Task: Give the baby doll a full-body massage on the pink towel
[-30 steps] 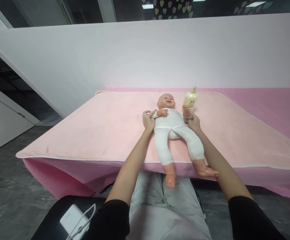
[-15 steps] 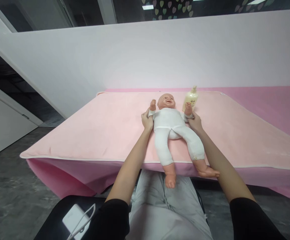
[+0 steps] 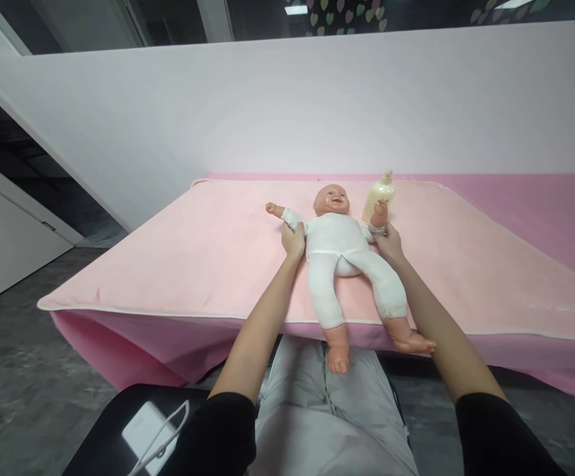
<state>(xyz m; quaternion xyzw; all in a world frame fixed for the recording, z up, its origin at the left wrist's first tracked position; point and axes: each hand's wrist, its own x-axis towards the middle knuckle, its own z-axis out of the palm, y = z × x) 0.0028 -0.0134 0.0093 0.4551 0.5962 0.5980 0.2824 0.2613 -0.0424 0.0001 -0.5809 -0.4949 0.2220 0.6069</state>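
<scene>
On the pink mat (image 3: 208, 251), the baby doll (image 3: 339, 248) lies face up with its feet past the near edge. The left hand (image 3: 293, 239) is closed on its upper arm, which now stretches out toward 10 o'clock instead of standing upright as half a second ago. The right hand (image 3: 389, 242) grips the other wrist, raised before the lotion bottle (image 3: 379, 193) at 1 o'clock; its label is too small to read.
</scene>
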